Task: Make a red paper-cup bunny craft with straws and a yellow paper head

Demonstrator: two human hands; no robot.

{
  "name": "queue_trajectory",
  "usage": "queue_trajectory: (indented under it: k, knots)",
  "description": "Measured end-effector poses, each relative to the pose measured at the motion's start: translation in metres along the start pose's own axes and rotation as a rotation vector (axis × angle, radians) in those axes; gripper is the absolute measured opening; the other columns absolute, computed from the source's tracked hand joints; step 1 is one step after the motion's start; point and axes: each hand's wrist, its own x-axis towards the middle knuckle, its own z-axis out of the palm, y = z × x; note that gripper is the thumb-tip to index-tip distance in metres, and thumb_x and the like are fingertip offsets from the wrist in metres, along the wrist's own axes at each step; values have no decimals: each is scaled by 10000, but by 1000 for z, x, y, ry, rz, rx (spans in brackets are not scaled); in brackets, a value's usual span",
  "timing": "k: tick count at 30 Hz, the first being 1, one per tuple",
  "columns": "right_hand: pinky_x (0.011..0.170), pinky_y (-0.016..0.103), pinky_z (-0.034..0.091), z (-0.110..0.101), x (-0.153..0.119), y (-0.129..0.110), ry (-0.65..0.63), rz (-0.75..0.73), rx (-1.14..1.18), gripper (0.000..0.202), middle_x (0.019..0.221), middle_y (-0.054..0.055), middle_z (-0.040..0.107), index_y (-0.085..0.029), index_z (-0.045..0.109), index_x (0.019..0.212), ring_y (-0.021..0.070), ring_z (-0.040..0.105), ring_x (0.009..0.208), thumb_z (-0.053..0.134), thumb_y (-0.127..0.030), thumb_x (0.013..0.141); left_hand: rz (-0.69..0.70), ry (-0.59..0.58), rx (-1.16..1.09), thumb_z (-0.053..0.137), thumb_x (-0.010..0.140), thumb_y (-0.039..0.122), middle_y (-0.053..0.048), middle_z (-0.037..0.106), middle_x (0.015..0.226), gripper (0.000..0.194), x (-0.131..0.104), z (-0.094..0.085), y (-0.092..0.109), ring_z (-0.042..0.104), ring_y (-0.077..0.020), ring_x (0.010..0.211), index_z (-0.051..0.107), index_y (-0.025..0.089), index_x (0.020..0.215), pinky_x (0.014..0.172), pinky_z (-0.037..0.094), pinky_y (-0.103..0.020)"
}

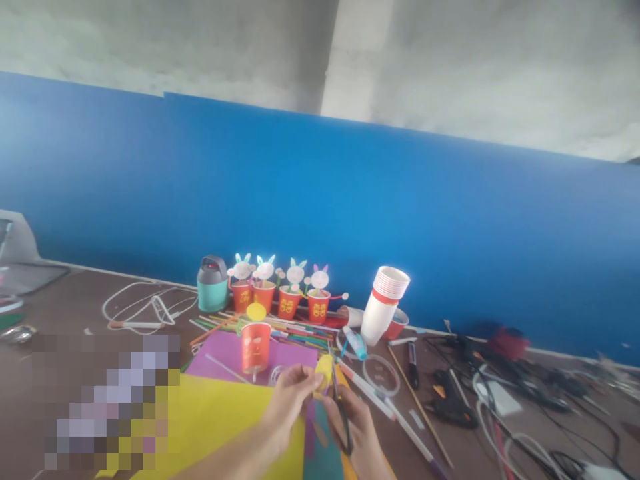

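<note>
My left hand [290, 395] pinches a small piece of yellow paper [324, 365] by its edge. Scissors with dark handles [343, 417] are gripped in my right hand [361, 427], their blades up against the right side of the yellow piece. Just behind my left hand stands a red paper cup [255, 348] with a yellow disc [257, 311] above its rim. Beneath my hands lie a large yellow sheet [225, 420], a purple sheet [215, 357] and a teal strip [327, 440].
Several red cups with rabbit figures [319, 305] line the back beside a teal container [213, 287]. Right of them stands a stack of white paper cups [383, 307]. A glue gun [453, 403], a marker [413, 365] and tangled cables lie at right. A white cable [150, 303] lies at left.
</note>
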Motion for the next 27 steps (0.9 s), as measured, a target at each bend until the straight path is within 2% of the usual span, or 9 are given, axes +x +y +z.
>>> queue_trajectory:
  k: [4, 10, 15, 18, 27]
  knots:
    - [443, 214, 426, 1, -3, -6, 35, 26, 21, 395, 631, -11, 576, -188, 621, 772, 111, 494, 502, 790, -516, 631, 11, -18, 45, 826, 508, 448, 86, 455, 425, 384, 3, -1, 4, 314, -52, 397, 558, 177, 558, 437, 207, -199]
    - [427, 227, 412, 0, 0, -11, 19, 29, -4, 402, 517, -43, 507, -181, 594, 670, 98, 456, 426, 797, -522, 609, 2, -31, 104, 818, 518, 457, 78, 494, 445, 389, 7, -5, 9, 265, -37, 378, 554, 177, 571, 427, 138, -205]
    - [429, 240, 400, -5, 1, -7, -20, 38, 4, 385, 483, -56, 484, -185, 583, 663, 97, 445, 392, 800, -500, 624, -4, -45, 142, 823, 523, 442, 73, 505, 453, 388, 16, -12, 7, 250, -33, 371, 550, 177, 599, 432, 101, -220]
    - [428, 240, 396, -7, 2, -3, 1, 41, 2, 398, 492, -54, 496, -187, 584, 677, 98, 452, 393, 801, -515, 613, -6, -50, 153, 824, 507, 447, 74, 501, 444, 402, 22, -16, 5, 245, -35, 376, 541, 180, 607, 434, 96, -228]
    - [389, 212, 368, -12, 8, 5, -50, 3, -26, 436, 455, -82, 435, -184, 544, 653, 66, 390, 359, 789, -543, 616, -27, -66, 179, 848, 425, 448, 38, 598, 488, 463, 34, -22, 7, 238, -21, 355, 532, 177, 628, 421, 89, -220]
